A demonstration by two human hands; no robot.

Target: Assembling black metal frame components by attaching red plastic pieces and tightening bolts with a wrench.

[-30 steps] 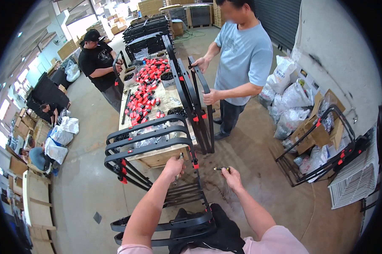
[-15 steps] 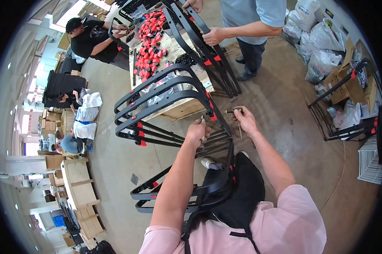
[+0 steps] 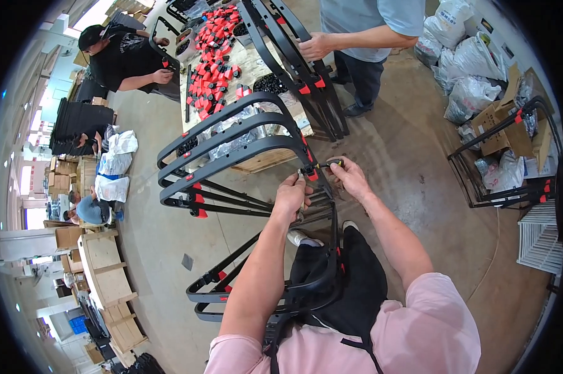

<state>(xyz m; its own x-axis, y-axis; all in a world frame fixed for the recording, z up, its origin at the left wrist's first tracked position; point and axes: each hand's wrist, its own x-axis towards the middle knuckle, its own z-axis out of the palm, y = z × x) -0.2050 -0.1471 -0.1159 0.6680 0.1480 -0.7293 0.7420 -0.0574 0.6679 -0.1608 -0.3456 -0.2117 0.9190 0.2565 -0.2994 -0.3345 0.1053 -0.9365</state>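
Several black tubular frames with red clips stand on end just ahead of me. My right hand is closed round a screwdriver with a black and yellow handle. Its shaft points left and meets the frame beside a red clip; whether it sits in a screw is too small to tell. On the other side of that tube, my left hand grips a slim metal tool, its kind partly hidden by my fingers. More frames of this sort lean by my legs, under my left forearm.
Beyond the frames, a wooden worktable carries a heap of red and black parts. A co-worker in light blue holds other frames at its right; another in black works at its left. Plastic bags and boxes line the right.
My right hand has moved left and brought the screwdriver up to the frame by the red clip. My left hand stays near the same tube. The view has shifted slightly.
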